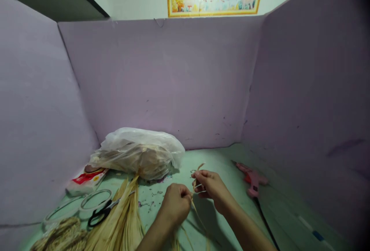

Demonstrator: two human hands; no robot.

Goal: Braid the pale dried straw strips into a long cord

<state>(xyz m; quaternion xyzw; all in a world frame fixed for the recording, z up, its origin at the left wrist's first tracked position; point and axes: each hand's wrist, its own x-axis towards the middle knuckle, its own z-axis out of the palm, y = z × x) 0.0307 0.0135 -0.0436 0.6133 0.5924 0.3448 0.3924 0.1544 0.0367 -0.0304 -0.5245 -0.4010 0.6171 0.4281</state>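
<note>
Above the table's front middle, my left hand (177, 203) is closed, with its fingers pinching a thin tan braid of dried husk strips (194, 186). My right hand (210, 188) grips the same braid a little higher, thumb against fingertips. The braid's short end curls up above my right fingers. Loose strips (199, 216) hang down below my hands toward the table. To the left of my left hand lies a spread bundle of pale yellow husk strips (127, 220). Part of the braid is hidden behind my fingers.
A clear plastic bag (138, 153) of husk material lies at the back left. Black-handled scissors (101, 212), white rings (95, 200), a coiled braid (62, 235) and a red-and-white packet (86, 181) are at left. A pink glue gun (253, 179) with cord lies right. Lilac panels (173, 81) enclose the table.
</note>
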